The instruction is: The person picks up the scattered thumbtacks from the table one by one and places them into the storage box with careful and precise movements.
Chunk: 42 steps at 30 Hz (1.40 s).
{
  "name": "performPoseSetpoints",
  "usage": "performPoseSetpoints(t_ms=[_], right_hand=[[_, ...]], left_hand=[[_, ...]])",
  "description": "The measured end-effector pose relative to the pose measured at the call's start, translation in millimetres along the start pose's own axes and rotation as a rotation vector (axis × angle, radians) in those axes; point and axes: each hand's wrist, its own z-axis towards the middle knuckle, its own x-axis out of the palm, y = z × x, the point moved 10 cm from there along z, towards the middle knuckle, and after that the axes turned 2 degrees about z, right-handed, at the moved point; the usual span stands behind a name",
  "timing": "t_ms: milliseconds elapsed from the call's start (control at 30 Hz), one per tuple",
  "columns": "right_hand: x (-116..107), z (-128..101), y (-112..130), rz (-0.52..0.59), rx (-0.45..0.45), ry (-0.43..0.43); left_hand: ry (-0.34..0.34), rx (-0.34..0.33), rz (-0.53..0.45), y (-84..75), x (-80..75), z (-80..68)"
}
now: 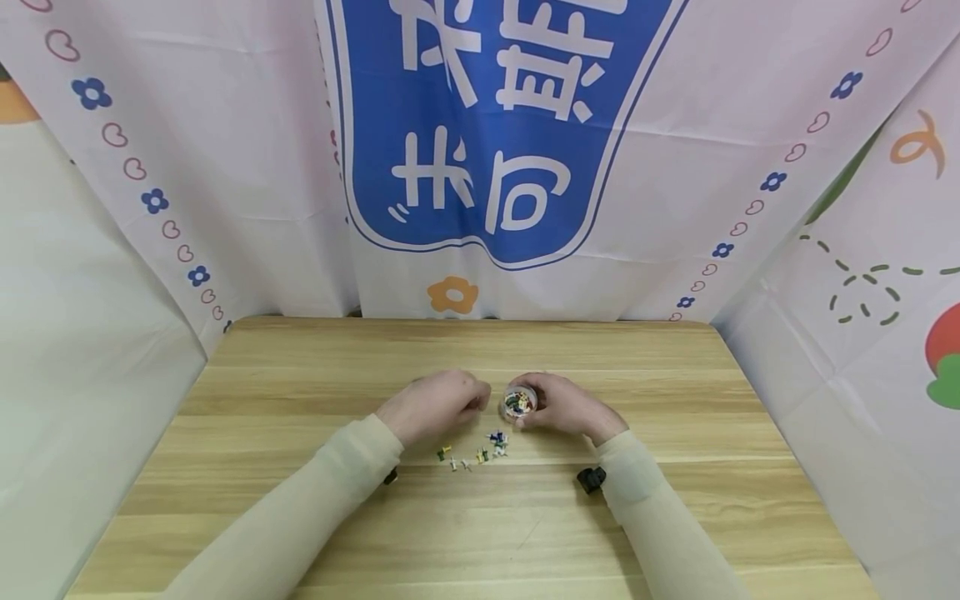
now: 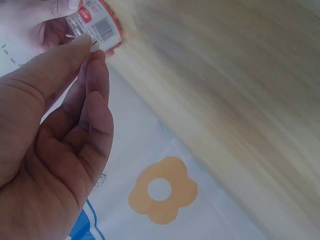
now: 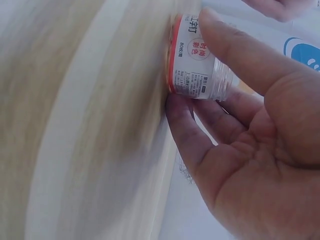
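Pale left sleeve point(image 1: 300, 500) and right sleeve point(image 1: 667, 517) reach in from about seven and five o'clock, so both forearms slant over the surface point(image 1: 525, 542) toward one small tub point(image 3: 197, 60), just above the middle of the head view. It sits with its mouth up and its red-edged base apparently resting on the wood, which leaves the heap of coloured pins point(image 1: 517, 405) inside visible from above. At its three o'clock, the right hand point(image 1: 562, 406) grips it, thumb on one side and fingers curled round the other. Holding it by the wall probably keeps so light a tub steady, and leaves the mouth uncovered.

At nine o'clock, the left hand point(image 1: 442, 404) is near the tub, apart from it in the head view. Its thumb and forefinger narrow to a fine pinch on a whitish piece point(image 2: 95, 46) with a dark sliver, probably a push pin; a fingertip hold suits something so tiny. The other fingers bend in toward the palm.

Loose push pins point(image 1: 482, 455) lie scattered from six to eight o'clock of the tub: blue and white ones bunch closest, while yellow, green and more white ones spread further left. Set on the near side, between the forearms, they seem within easy reach of either hand.
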Motion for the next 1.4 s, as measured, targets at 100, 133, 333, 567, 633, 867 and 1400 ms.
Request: performPoseSetpoints(t_ms=[100,133,333,567,633,867,1400], right_hand=[[-0.2,-0.1,0.0,-0.005,-0.003,-0.001],[-0.3,-0.1,0.2,-0.009,-0.005,-0.001],[-0.5,0.2,0.9,-0.018,-0.014,0.000],[-0.8,-0.2,2.0,-0.011,-0.020,0.006],[-0.7,-0.3,1.8,-0.006,-0.019,0.008],[-0.3,-0.3,0.4,-0.018,-0.016,0.011],[-1.5,0.6,0.6,-0.051,-0.027,0.015]], left_hand=[[-0.030,0.000,-0.017,-0.6,-0.7,5.1],[-0.040,-0.006,-0.025,-0.1,-0.5,6.6],[-0.088,-0.072,-0.137,3.1,1.9,14.3],[-0.134,-0.152,-0.278,6.2,8.2,22.1],[-0.150,-0.174,-0.313,7.2,9.6,23.8],[-0.183,-0.220,-0.372,9.8,14.7,31.4],[-0.224,-0.167,-0.256,3.0,15.3,42.1]])
